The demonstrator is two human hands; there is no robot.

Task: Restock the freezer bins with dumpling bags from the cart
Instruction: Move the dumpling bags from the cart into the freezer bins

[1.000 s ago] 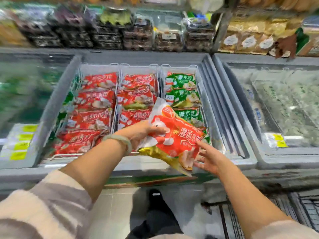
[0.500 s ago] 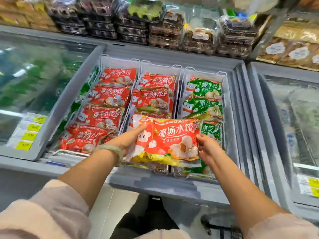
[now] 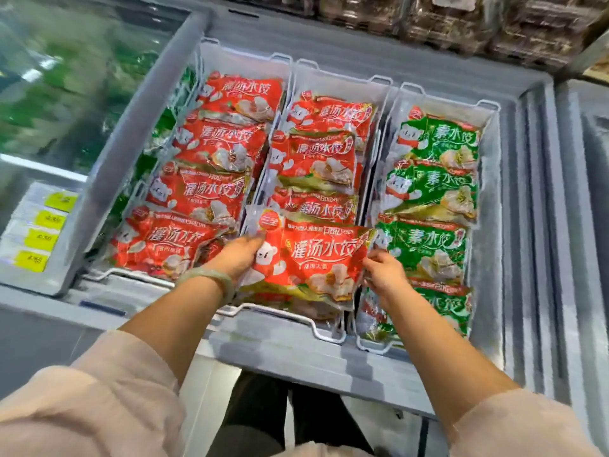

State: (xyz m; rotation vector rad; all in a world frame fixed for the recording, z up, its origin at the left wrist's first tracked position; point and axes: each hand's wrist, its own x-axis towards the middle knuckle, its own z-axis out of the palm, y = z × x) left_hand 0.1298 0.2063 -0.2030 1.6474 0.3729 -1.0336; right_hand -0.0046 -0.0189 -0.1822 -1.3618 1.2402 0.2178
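Holds a red dumpling bag (image 3: 313, 258) flat at the near end of the middle freezer bin (image 3: 341, 82), above other red bags (image 3: 313, 156) and just beside the green bags (image 3: 428, 189). Grips its left edge with the left hand (image 3: 239, 257), pinches its right edge with the right hand (image 3: 384, 270).

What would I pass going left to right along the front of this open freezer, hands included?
yellow price tags → red bags in the left bin → left hand → held red bag → right hand → green bags
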